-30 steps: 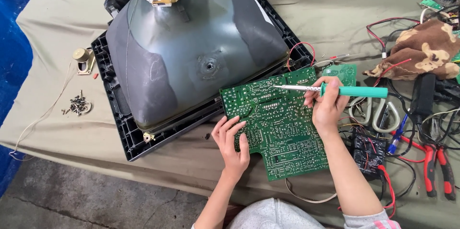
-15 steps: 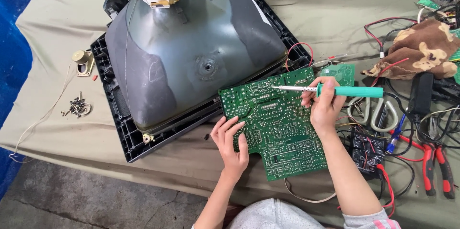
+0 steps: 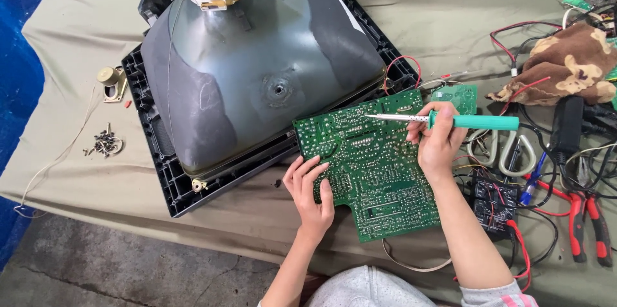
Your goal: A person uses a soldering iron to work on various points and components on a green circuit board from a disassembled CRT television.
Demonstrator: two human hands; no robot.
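Note:
A green circuit board (image 3: 376,172) lies solder side up, propped against a grey picture tube (image 3: 257,69) in its black frame (image 3: 160,178). My left hand (image 3: 312,194) rests flat on the board's left edge, fingers spread. My right hand (image 3: 438,143) grips a soldering iron with a teal handle (image 3: 485,122); its metal tip (image 3: 373,116) points left and touches the upper part of the board.
An olive cloth (image 3: 450,18) covers the table. Red-handled pliers (image 3: 588,223), a small black module (image 3: 491,201), tangled wires and a camouflage rag (image 3: 565,63) lie at right. A pile of screws (image 3: 103,145) and a small brass part (image 3: 112,82) sit at left.
The iron's tip has shifted slightly left along the board's upper part. My left hand stays on the board's edge.

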